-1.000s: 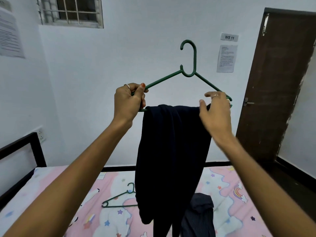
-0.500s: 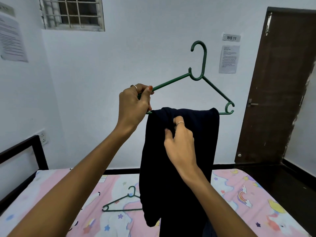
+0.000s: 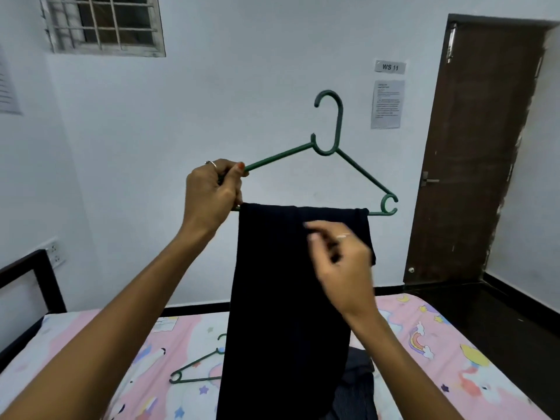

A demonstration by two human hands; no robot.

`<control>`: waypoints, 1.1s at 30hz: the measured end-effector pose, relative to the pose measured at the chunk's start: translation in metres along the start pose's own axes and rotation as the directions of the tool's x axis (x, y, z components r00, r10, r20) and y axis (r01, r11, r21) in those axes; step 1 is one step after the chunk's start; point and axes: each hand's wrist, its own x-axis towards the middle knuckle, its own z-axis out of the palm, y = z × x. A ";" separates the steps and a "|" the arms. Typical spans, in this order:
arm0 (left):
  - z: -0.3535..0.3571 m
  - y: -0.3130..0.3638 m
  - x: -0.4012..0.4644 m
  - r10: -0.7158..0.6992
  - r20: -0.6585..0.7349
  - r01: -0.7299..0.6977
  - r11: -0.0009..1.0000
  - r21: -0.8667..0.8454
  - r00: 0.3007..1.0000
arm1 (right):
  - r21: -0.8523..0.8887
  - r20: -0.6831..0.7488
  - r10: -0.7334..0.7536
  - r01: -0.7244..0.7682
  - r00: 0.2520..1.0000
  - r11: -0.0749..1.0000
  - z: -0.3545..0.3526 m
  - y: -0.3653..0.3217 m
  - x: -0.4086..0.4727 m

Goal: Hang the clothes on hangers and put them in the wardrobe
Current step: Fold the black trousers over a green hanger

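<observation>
Head view: bed [image 3: 454, 344] along 6 o'clock with a spare hanger [image 3: 194, 366] and a second dark garment [image 3: 357, 386] lying on it; centre, the dark trousers [image 3: 278, 298] now drape evenly over the green hanger [image 3: 336, 147]. Since half a second ago they sit flatter, nearly wardrobe-ready. Left hand [image 3: 212, 195] grips the hanger's 9 o'clock end; right hand [image 3: 342, 262], blurred, fingers curled at the cloth, grasp unclear.

A green plastic hanger [image 3: 348, 165] stands upright in mid-frame, hook at the top. A dark navy garment [image 3: 281, 298] is folded over its bottom bar and hangs straight down to the lower edge of the frame. At lower centre a second green hanger [image 3: 194, 366] lies flat on the bed, partly hidden behind the garment, with another dark garment [image 3: 357, 386] heaped just right of it.
</observation>
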 end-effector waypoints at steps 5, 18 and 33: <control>-0.012 0.002 0.006 -0.047 -0.004 0.047 0.991 -0.127 0.999 | 0.064 -0.287 0.485 -0.488 0.826 0.870 -0.033 0.046 0.014; -0.018 0.008 0.016 -0.037 -0.023 0.034 0.995 -0.096 0.999 | 0.210 0.309 0.650 -0.717 0.694 0.665 -0.015 0.042 0.031; -0.041 -0.010 0.004 -0.102 0.010 0.103 0.986 -0.130 0.995 | 0.452 0.476 0.676 -0.816 0.562 0.359 0.001 -0.014 0.104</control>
